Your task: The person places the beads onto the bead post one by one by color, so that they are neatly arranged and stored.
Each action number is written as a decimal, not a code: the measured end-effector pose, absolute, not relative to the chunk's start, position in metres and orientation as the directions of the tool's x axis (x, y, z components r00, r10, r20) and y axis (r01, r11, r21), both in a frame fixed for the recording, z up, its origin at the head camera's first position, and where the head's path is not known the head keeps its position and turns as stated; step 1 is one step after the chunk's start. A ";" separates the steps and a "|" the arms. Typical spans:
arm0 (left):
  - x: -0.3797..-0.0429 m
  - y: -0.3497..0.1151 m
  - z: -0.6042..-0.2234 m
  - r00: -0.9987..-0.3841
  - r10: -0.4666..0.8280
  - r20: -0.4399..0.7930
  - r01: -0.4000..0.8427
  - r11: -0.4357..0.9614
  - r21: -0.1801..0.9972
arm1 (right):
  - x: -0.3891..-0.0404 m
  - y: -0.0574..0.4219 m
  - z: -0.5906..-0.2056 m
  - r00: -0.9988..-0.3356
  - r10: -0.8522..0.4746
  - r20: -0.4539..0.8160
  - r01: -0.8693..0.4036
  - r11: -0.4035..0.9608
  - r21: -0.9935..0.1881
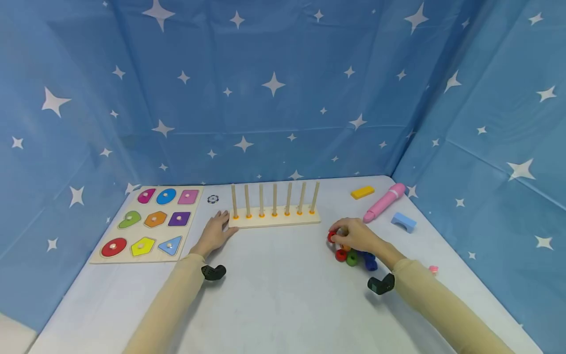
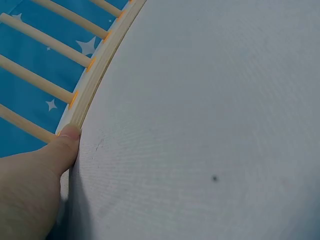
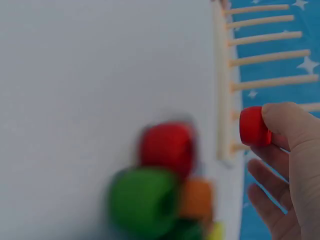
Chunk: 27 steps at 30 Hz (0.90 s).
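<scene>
A pale wooden board with several upright pegs (image 1: 274, 221) stands at mid-table, orange rings round the peg bases. My left hand (image 1: 214, 232) holds its left end, the thumb (image 2: 67, 137) against the front edge; the other fingers are hidden in the left wrist view. Between thumb and fingertips, my right hand (image 1: 355, 235) pinches a red bead (image 3: 253, 126), lifted off the table. Below that hand lie another red bead (image 1: 341, 255), a green bead (image 1: 352, 258), an orange bead (image 3: 196, 199) and blue beads (image 1: 370, 263), partly covered by the hand in the head view.
At left lies a shape puzzle board (image 1: 146, 233) with knobbed pieces. A small round patterned disc (image 1: 213, 199) is behind my left hand. Towards the right are a yellow block (image 1: 362, 192), a pink marker-like stick (image 1: 383, 202), a blue arch block (image 1: 404, 222) and a small pink piece (image 1: 434, 269).
</scene>
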<state>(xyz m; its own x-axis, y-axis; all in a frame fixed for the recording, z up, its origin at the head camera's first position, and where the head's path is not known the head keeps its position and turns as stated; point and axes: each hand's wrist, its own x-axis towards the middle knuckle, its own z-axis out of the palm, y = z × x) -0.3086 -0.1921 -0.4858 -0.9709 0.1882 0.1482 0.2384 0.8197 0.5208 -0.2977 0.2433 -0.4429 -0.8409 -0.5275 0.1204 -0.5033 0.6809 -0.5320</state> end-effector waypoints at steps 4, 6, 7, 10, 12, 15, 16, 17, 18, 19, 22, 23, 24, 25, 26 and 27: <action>-0.310 -0.193 -0.485 -0.972 0.188 0.140 0.234 0.816 0.529 | -0.309 0.225 -0.424 -0.809 -0.547 0.215 -0.562 0.614 -0.554; -0.310 -0.193 -0.484 -0.974 0.183 0.130 0.225 0.820 0.526 | -0.317 0.207 -0.410 -0.787 -0.559 0.261 -0.594 0.576 -0.561; -0.310 -0.193 -0.484 -0.975 0.182 0.129 0.223 0.822 0.524 | -0.320 0.197 -0.403 -0.773 -0.565 0.288 -0.613 0.552 -0.565; -0.310 -0.192 -0.484 -0.976 0.178 0.125 0.217 0.826 0.520 | -0.331 0.163 -0.384 -0.739 -0.580 0.343 -0.655 0.501 -0.566; -0.310 -0.191 -0.484 -0.977 0.180 0.119 0.215 0.827 0.520 | -0.338 0.141 -0.374 -0.718 -0.592 0.365 -0.678 0.476 -0.560; -0.310 -0.193 -0.483 -0.978 0.174 0.114 0.208 0.831 0.517 | -0.348 0.106 -0.363 -0.709 -0.596 0.377 -0.690 0.474 -0.548; -0.311 -0.193 -0.483 -0.978 0.173 0.120 0.210 0.831 0.514 | -0.353 0.094 -0.359 -0.712 -0.591 0.379 -0.688 0.479 -0.545; -0.311 -0.193 -0.483 -0.977 0.172 0.125 0.212 0.830 0.516 | -0.357 0.082 -0.356 -0.717 -0.588 0.376 -0.684 0.485 -0.545; -0.312 -0.193 -0.483 -0.976 0.172 0.133 0.216 0.830 0.514 | -0.362 0.069 -0.353 -0.717 -0.586 0.376 -0.683 0.487 -0.545; -0.312 -0.193 -0.483 -0.976 0.171 0.138 0.218 0.829 0.515 | -0.366 0.057 -0.351 -0.718 -0.586 0.376 -0.682 0.487 -0.545; -0.311 -0.193 -0.484 -0.974 0.173 0.148 0.225 0.821 0.525 | -0.377 0.023 -0.349 -0.709 -0.602 0.367 -0.690 0.486 -0.536; -0.311 -0.192 -0.484 -0.974 0.171 0.147 0.223 0.818 0.530 | -0.380 0.014 -0.349 -0.705 -0.611 0.360 -0.693 0.486 -0.532; -0.311 -0.192 -0.485 -0.974 0.170 0.148 0.223 0.818 0.530 | -0.383 0.006 -0.350 -0.701 -0.618 0.357 -0.697 0.487 -0.526; -0.310 -0.192 -0.485 -0.974 0.170 0.149 0.224 0.815 0.534 | -0.384 -0.001 -0.350 -0.699 -0.623 0.352 -0.699 0.490 -0.521; -0.310 -0.191 -0.485 -0.972 0.173 0.156 0.231 0.814 0.533 | -0.386 -0.006 -0.351 -0.698 -0.625 0.348 -0.700 0.496 -0.513; -0.310 -0.191 -0.486 -0.970 0.177 0.166 0.239 0.814 0.529 | -0.387 -0.011 -0.352 -0.698 -0.627 0.346 -0.702 0.505 -0.503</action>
